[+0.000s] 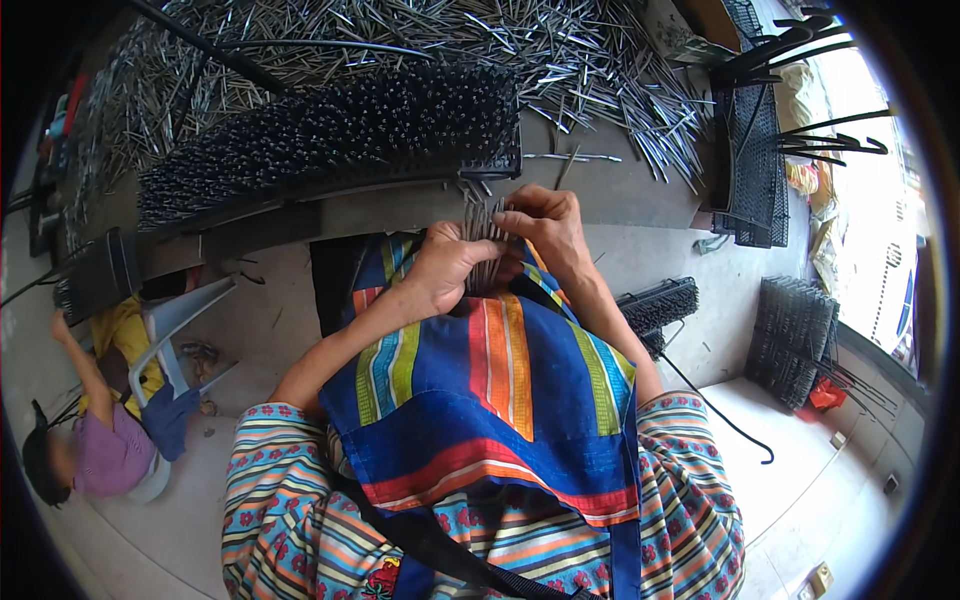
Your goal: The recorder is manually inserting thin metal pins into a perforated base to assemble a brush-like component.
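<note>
Hands meet over my striped apron: left hand [450, 265] clenches a bundle of thin grey metal rods [487, 240], right hand [548, 225] fingers pinching its top; black studded plastic tray [330, 140] on the desk [620, 190] just beyond.

Small workshop, prob. a hand-assembly shop. Worktable [640, 190] covered w/ a big heap of loose metal pins [560, 50]; black board [330, 135] on it packed w/ pins stood upright. More black mesh racks [795, 340] stacked on bare concrete floor [250, 320], plastic chair [175, 320] there too. Another person [100, 440] sits low on the floor at left.
</note>
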